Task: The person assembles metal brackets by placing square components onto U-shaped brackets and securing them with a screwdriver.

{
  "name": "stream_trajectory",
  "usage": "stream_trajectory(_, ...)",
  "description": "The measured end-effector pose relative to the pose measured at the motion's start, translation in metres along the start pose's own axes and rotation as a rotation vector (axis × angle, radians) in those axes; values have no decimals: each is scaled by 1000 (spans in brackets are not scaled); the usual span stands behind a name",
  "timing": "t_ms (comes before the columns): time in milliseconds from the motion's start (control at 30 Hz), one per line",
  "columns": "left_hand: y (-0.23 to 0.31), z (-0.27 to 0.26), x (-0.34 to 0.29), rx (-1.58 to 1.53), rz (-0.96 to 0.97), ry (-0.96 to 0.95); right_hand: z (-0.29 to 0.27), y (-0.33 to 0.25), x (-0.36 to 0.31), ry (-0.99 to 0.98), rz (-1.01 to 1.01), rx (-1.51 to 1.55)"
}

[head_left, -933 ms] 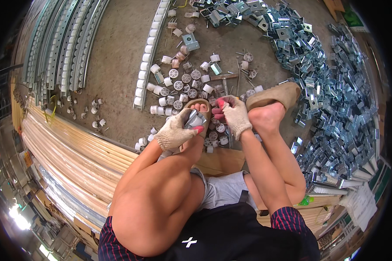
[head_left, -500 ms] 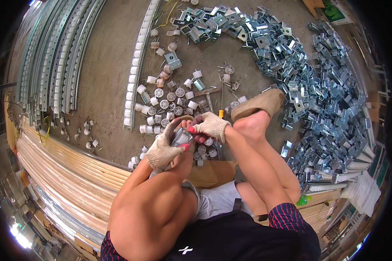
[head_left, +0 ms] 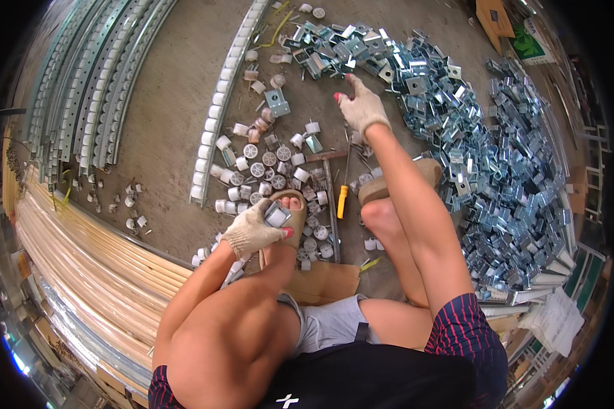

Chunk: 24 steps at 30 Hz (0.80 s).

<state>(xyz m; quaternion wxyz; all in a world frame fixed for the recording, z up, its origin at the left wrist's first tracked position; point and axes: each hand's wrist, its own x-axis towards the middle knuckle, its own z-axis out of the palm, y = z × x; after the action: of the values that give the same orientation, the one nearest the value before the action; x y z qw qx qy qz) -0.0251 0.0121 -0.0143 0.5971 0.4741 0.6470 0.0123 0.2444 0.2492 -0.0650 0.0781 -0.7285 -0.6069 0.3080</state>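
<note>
Both my hands wear cream knit gloves with red fingertips. My left hand [head_left: 254, 228], near my left foot, is closed around a metal bracket with a white roller [head_left: 278, 215] in it. Stretched far forward, my right hand [head_left: 363, 108] is empty, thumb and finger apart, just short of the pile of shiny metal brackets [head_left: 426, 88]. Loose white rollers [head_left: 257, 169] lie scattered on the floor between my hands. Beside them are a hammer [head_left: 332, 204] and a screwdriver with a yellow handle [head_left: 342, 202]. A single bracket [head_left: 276, 102] lies left of my right hand.
A long rail fitted with white rollers [head_left: 216, 112] lies to the left of the loose rollers. Further left are several more rails [head_left: 102, 88]. Long wrapped tan lengths [head_left: 109, 266] run along my left side. Cardboard [head_left: 327, 283] lies before me; a cardboard box [head_left: 492, 20] stands far right.
My right hand has left the bracket and roller and swung forward to the bracket pile. My left hand still grips them, slightly lower. The screwdriver and hammer now show more fully.
</note>
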Motion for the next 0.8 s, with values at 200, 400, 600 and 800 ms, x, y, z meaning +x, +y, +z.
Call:
stream_trajectory(200,-12,-2,8,-31,-83,28,30,-35,59,-38,79,82)
stream_trajectory(400,-13,-7,10,96,-16,52,72,17,76,93,-8,966)
stream_trajectory(600,-16,1,7,50,-10,21,59,62,-3,158,-242,716)
stream_trajectory(800,-17,11,6,76,31,25,60,64,-107,-138,-147,1084)
